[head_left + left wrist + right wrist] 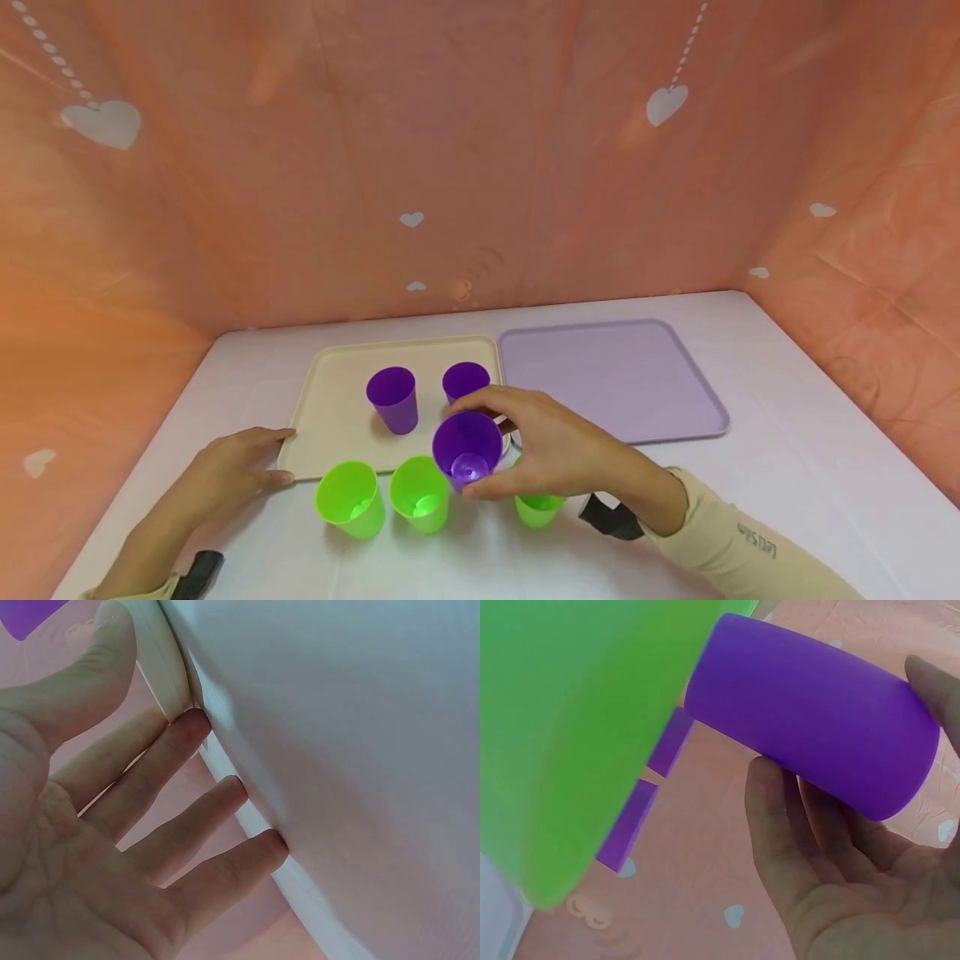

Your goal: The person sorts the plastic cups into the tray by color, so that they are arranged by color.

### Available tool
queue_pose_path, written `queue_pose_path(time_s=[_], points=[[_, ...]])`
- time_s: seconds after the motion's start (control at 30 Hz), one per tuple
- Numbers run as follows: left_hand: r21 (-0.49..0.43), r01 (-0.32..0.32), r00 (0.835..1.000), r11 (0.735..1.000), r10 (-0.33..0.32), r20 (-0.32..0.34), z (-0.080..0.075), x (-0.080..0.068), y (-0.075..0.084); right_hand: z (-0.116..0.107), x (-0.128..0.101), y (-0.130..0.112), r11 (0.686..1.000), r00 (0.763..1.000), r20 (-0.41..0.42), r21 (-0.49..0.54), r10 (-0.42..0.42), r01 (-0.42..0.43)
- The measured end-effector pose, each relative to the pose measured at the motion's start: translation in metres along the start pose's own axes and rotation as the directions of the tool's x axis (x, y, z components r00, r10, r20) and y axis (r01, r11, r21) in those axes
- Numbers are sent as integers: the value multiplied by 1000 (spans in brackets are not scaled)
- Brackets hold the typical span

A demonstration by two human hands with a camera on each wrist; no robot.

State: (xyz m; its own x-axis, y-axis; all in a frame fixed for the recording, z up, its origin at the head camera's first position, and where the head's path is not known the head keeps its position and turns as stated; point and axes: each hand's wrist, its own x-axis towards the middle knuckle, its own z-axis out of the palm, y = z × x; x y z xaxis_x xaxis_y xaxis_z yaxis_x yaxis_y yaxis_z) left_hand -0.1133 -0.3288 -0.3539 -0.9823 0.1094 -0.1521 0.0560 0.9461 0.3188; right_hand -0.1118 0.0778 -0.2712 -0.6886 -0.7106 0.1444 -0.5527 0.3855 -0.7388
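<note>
My right hand (551, 446) grips a purple cup (467, 442) near its rim, between thumb and fingers, above the near right corner of the cream tray (333, 400). In the right wrist view this purple cup (810, 712) lies tilted across the thumb and fingertips. Two more purple cups, one on the left (397, 408) and one on the right (465, 377), stand upright on the cream tray. My left hand (225, 471) rests at that tray's left edge, its fingers (210, 870) extended and spread, fingertips at the rim and the white tabletop.
Two green cups (422, 496) stand side by side before the cream tray. Another green cup (536, 510) is partly hidden below my right hand. A lavender tray (600, 375) adjoins the cream one on the right. Orange cloth (480, 167) with white hearts surrounds the table.
</note>
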Motion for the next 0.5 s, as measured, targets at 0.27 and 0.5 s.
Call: queue_pose_path(time_s=[0.27,0.5], points=[[7,-8,1000,1000,8,-10,0,0,1,-8,10,-9,999,1000,-2,-42,-3,3],[5,-6,1000,1000,6,-17,1,0,1,-13,22,-15,998,1000,21,-68,5,-4]])
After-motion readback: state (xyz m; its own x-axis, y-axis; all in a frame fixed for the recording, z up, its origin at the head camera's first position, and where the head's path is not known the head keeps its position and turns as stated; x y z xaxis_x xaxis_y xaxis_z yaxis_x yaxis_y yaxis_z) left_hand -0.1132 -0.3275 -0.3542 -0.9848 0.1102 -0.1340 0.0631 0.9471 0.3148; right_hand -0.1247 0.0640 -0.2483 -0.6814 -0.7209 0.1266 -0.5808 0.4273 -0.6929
